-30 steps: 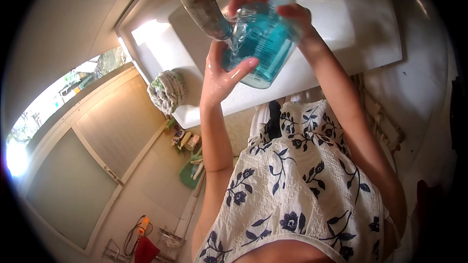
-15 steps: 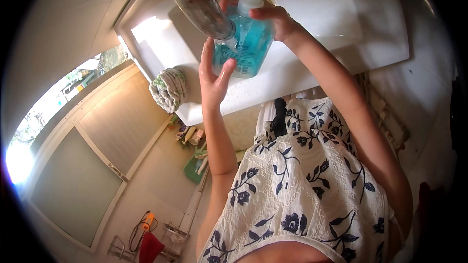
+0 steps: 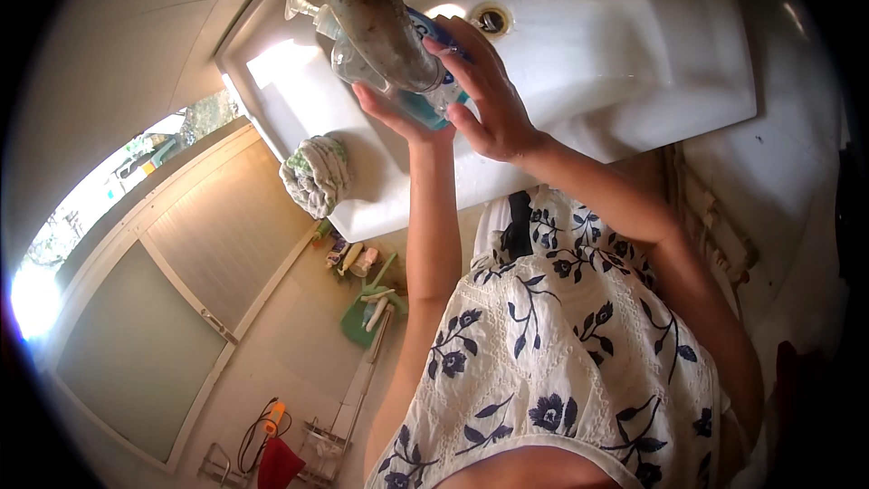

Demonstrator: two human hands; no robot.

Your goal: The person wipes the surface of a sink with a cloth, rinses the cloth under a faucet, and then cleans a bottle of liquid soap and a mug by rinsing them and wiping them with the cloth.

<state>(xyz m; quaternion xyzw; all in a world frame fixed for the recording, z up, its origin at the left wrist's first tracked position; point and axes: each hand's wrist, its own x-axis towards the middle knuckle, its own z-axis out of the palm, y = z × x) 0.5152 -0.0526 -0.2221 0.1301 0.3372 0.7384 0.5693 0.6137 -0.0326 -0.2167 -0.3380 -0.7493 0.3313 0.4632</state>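
Note:
A clear pump bottle (image 3: 351, 59) of blue-green liquid lies tilted under the metal faucet (image 3: 367, 9), its white pump pointing to the upper left. The faucet spout hides its middle. My left hand (image 3: 398, 116) is closed around the underside of the bottle, with the thumb side showing below the spout and the other fingers hidden. My right hand (image 3: 496, 109) rests on the blue-labelled end, fingers stretched and spread. Water from the spout runs onto the bottle between my hands.
A white sink (image 3: 615, 45) with a drain hole (image 3: 491, 20) lies beneath my hands. A rolled patterned cloth (image 3: 315, 177) sits on its left rim. Lower left are a door (image 3: 145, 344), a green dustpan (image 3: 364, 319) and a red object (image 3: 280, 464).
The bottle has tipped from upright to lying with its pump toward the upper left. My right hand has left its neck for the labelled side; my left hand has come under it.

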